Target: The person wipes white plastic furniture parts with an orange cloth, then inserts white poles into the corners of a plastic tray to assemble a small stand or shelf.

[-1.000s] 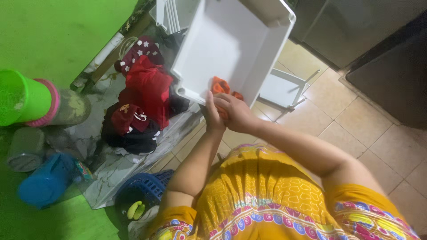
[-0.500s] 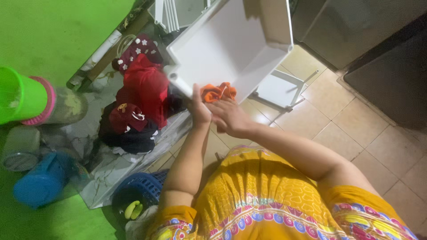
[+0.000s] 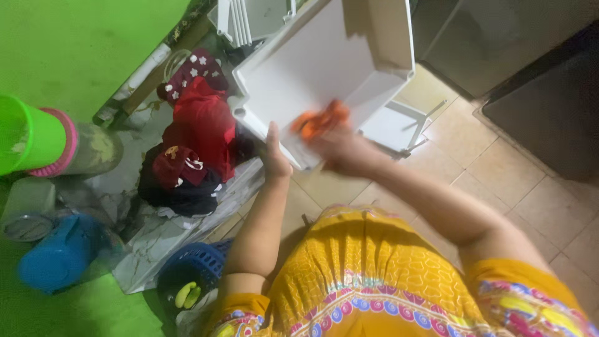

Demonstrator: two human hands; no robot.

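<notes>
A large white plastic drawer bin (image 3: 312, 62) is tilted toward me above the tiled floor. My left hand (image 3: 275, 156) grips its near rim and holds it up. My right hand (image 3: 340, 146), blurred with motion, presses an orange cloth (image 3: 319, 120) against the bin's inner front wall. I am wearing a yellow patterned garment that fills the bottom of the view.
Red and dark clothes (image 3: 193, 143) lie piled on a marble slab at the left. A green bucket (image 3: 28, 134), a blue jug (image 3: 59, 253) and a blue basket (image 3: 190, 274) stand nearby. More white drawer parts (image 3: 249, 19) lean behind. A dark cabinet (image 3: 543, 93) stands right.
The bin has tipped further up and toward me. My right hand with the orange cloth has slid up along the bin's inside wall. My left hand keeps its hold on the rim.
</notes>
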